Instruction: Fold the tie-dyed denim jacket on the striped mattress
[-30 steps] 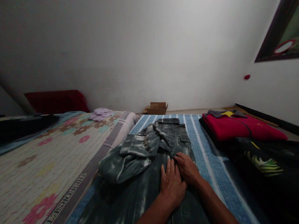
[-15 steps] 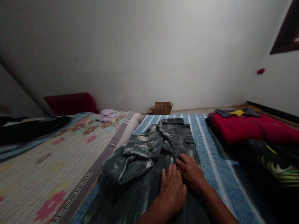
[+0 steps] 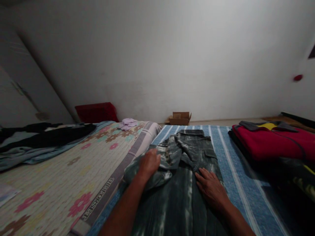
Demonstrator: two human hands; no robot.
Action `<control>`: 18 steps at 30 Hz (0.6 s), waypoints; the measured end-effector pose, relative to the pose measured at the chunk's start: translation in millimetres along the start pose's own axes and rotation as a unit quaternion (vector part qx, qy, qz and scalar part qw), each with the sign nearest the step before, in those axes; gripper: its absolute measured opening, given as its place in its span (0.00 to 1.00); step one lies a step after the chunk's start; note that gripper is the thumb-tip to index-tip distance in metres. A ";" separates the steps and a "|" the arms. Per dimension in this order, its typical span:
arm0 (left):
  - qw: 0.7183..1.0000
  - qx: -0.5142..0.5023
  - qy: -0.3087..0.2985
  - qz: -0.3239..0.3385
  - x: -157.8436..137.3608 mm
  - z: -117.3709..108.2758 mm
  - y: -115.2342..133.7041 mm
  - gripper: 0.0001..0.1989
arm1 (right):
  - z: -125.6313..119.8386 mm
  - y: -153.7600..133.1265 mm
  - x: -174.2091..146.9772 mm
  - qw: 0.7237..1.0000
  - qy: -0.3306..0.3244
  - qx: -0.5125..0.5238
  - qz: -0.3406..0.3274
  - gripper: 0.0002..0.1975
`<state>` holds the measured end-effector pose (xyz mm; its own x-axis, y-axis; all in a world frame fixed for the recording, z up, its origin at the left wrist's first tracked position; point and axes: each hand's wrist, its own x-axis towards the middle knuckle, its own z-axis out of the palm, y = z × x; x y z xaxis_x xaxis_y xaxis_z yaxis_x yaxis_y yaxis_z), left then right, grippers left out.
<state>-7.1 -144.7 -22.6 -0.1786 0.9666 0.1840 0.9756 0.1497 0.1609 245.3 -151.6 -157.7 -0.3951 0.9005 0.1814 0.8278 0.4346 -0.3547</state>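
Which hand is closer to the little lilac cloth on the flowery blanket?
Left. The left hand on the jacket's sleeve is nearer the small lilac cloth; the right hand lies farther right.

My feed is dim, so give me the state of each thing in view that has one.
Denim jacket: spread flat, sleeve bunched across it.
Left hand: closed on the sleeve.
Right hand: flat on the jacket.
Red garment: folded, stacked on dark clothes.
Cardboard box: open.
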 end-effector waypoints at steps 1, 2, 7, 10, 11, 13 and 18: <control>0.999 0.026 -0.027 -0.039 12.9 -3.3 -11.3 0.16 | -0.7 -0.3 0.3 1.000 -0.005 0.002 -0.001 0.21; 0.994 0.033 -0.066 -0.078 24.7 -5.2 -21.5 0.16 | -1.7 -0.6 0.8 1.000 -0.011 0.005 -0.002 0.21; 0.985 0.003 -0.109 -0.131 64.9 3.6 -54.6 0.16 | -7.9 -3.7 4.3 1.000 -0.029 0.010 0.002 0.22; 0.982 -0.033 -0.098 -0.158 78.1 15.6 -64.6 0.15 | -9.9 -6.4 5.6 0.999 -0.028 0.017 0.009 0.21; 0.980 -0.048 -0.095 -0.170 81.1 19.6 -67.0 0.14 | -10.3 -7.2 5.8 0.999 -0.032 0.017 0.011 0.21; 0.974 -0.084 -0.082 -0.192 84.6 26.3 -70.1 0.12 | -11.0 -8.4 5.8 0.999 -0.041 0.016 0.016 0.22; 0.955 -0.205 0.004 -0.217 86.4 21.6 -71.2 0.06 | -12.6 -9.6 5.9 0.999 -0.046 0.014 0.022 0.22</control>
<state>-89.3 -67.3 -39.1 -0.5568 0.8304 0.0212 0.6784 0.4399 0.5884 240.1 -150.6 -141.7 -0.3947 0.9152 0.0809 0.8345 0.3940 -0.3852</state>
